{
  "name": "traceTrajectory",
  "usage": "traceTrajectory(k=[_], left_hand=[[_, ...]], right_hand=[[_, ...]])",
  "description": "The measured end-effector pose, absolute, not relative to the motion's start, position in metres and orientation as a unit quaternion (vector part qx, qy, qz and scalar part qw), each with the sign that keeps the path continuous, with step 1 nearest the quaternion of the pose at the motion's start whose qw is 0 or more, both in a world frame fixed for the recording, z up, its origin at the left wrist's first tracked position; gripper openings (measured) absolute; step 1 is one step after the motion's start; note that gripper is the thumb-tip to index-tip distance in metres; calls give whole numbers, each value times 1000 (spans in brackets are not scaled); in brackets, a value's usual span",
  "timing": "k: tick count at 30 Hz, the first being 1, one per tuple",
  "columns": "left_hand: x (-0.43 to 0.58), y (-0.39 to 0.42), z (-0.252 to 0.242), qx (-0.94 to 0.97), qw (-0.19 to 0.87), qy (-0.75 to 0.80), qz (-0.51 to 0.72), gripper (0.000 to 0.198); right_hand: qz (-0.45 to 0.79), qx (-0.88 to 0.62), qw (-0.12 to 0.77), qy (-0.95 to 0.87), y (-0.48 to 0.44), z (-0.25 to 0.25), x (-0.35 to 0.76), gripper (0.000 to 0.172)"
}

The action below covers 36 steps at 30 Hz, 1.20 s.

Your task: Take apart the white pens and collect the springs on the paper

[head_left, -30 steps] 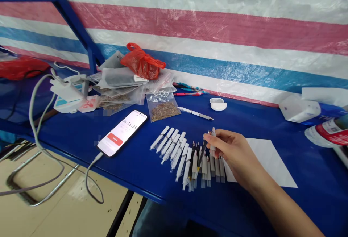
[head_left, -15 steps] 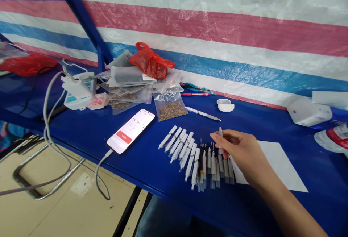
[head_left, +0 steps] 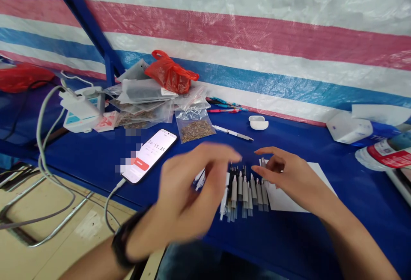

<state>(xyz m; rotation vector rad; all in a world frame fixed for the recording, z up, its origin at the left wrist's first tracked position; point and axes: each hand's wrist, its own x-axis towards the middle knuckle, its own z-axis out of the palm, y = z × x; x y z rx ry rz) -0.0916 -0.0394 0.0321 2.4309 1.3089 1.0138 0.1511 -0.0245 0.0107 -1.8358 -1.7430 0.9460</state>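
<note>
newly moved into view, the left hand (head_left: 189, 186) blurs across the white pen pieces (head_left: 224, 203), its grip impossible to tell; the right hand (head_left: 293, 175) has thumb and forefinger parted beside the grey pen barrels (head_left: 245, 192) on the desk (head_left: 298, 141). best pinch one barrel lightly, sparing its neighbours.

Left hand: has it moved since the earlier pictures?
Yes. Out of view earlier, the left hand has come in, right of the phone, and now hides most of the white pen parts.

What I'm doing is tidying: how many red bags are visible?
2: one red bag on clear bags, another cut off at the left edge; more may be hidden.
</note>
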Motion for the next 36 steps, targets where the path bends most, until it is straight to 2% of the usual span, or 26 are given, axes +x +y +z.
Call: traceTrajectory(k=[4, 6, 10, 14, 17, 20, 23, 31, 36], left_hand=[[-70, 33, 18, 846, 45, 379, 371, 24], [-65, 59, 7, 846, 8, 408, 345, 26], [-67, 66, -9, 831, -29, 481, 279, 27], [-73, 59, -14, 837, -26, 491, 239, 28], [-75, 62, -16, 847, -25, 481, 225, 29], [-74, 68, -18, 856, -29, 472, 207, 30], [-70, 74, -18, 885, -25, 438, 158, 35], [-32, 79, 9, 933, -48, 357, -3, 29], [-28, 81, 8, 923, -81, 377, 16, 24]], right_hand=[[361, -634, 140, -669, -31, 16, 155, 42], [361, -623, 129, -681, -34, 16, 156, 35], [330, -610, 130, -708, -39, 14, 154, 34], [289, -613, 148, -721, -41, 14, 152, 38], [249, -623, 193, -716, -39, 14, 154, 32], [191, -630, 284, -698, -34, 11, 157, 20], [153, -631, 369, -665, -29, 8, 157, 16], [361, -617, 500, -489, -20, 4, 157, 14], [454, -568, 573, -379, -20, 5, 156, 27]])
